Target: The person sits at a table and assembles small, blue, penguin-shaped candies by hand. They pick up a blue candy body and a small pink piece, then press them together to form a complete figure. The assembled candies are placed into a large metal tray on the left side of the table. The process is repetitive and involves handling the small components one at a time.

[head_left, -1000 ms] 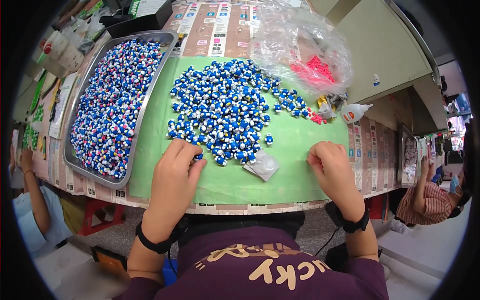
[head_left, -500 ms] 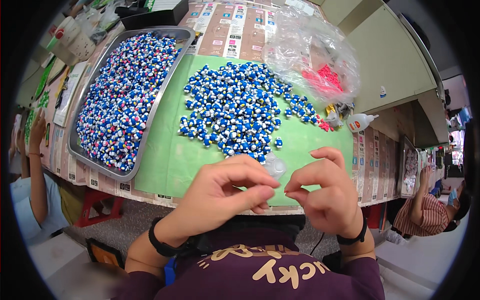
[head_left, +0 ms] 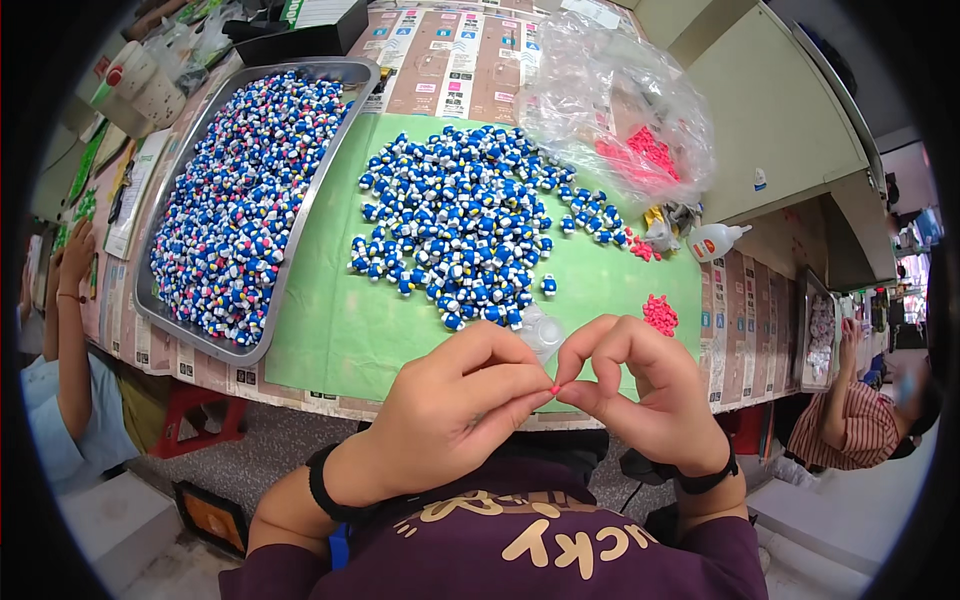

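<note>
My left hand (head_left: 455,405) and my right hand (head_left: 648,395) meet fingertip to fingertip over the table's front edge. Pinched between their thumbs and forefingers is a tiny pink piece (head_left: 556,389), mostly covered by the fingers. Just beyond the fingertips, a small clear plastic dish (head_left: 541,334) rests on the green mat (head_left: 325,330). Behind it spreads a loose heap of small blue and white figures (head_left: 455,220). A little pile of pink pieces (head_left: 660,315) lies beyond my right hand.
At the left, a metal tray (head_left: 262,350) holds many similar figures. A clear plastic bag (head_left: 570,85) with pink pieces (head_left: 640,155) lies at the back right, near a white squeeze bottle (head_left: 716,241) and a cabinet (head_left: 780,120). People sit at both sides.
My hands have come together at the fingertips, where the pink piece now shows. The right hand has uncovered the small pink pile. The view has shifted slightly.
</note>
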Demonstrator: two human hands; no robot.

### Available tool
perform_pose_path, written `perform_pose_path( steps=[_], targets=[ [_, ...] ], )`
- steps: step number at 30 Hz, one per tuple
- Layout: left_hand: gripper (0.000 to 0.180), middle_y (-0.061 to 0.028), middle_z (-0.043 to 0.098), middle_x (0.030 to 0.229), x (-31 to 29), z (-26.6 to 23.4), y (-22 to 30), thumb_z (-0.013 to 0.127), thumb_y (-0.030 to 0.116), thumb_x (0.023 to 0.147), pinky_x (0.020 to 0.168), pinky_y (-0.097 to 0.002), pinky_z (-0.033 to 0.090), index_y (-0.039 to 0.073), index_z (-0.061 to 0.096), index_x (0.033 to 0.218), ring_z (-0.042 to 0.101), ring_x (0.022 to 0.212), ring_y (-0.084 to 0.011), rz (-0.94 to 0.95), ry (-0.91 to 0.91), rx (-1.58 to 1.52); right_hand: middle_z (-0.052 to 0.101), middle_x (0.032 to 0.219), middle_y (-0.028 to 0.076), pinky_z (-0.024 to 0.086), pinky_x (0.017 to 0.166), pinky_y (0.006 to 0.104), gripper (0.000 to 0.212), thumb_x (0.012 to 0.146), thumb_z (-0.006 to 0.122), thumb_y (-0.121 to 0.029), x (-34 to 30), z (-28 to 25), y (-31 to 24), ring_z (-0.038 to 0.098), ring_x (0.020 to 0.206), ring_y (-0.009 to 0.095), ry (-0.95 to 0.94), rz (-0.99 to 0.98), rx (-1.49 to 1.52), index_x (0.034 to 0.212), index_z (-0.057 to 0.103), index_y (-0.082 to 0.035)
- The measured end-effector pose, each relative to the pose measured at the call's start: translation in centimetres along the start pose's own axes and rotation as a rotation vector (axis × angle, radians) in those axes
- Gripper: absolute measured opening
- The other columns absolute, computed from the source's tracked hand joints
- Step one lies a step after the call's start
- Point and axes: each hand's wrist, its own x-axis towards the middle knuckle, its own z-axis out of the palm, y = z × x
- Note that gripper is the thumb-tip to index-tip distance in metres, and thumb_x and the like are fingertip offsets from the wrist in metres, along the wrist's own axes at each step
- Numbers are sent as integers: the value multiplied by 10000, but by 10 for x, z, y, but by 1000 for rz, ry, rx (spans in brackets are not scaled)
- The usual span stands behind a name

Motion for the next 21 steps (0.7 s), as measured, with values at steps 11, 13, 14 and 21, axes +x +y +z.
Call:
perform_pose_path(
  steps=[11,13,14,21],
  targets=[
    [210,-84,611,1043,-4,-13,-11,664,-70,837,756,-251,567,2,692,1033,655,923,-166,-314,33,-174,565,803,62,428,797,360,215,755,591,109,30,-18,13,592,810,252,-102,-36,-521,845,480,-51],
    [236,-80,601,1068,-6,-19,-14,635,-83,857,807,-250,572,-9,679,1076,657,979,-176,-413,99,-262,540,780,56,389,836,368,213,751,599,89,35,-18,15,562,794,268,-128,-47,-604,851,489,-63],
    [254,-77,594,1067,-8,-23,-16,619,-90,868,802,-247,574,-23,662,1109,660,1015,-191,-430,84,-284,540,780,58,394,852,359,204,766,621,75,36,-18,14,554,784,259,-143,-54,-659,850,491,-57],
    [247,-91,609,1063,-11,-35,-22,630,-82,873,822,-260,545,-16,677,1106,638,980,-174,-430,17,-267,534,773,53,392,903,360,201,771,648,55,44,-14,14,540,775,261,-216,-53,-808,851,501,-56]
  ],
)
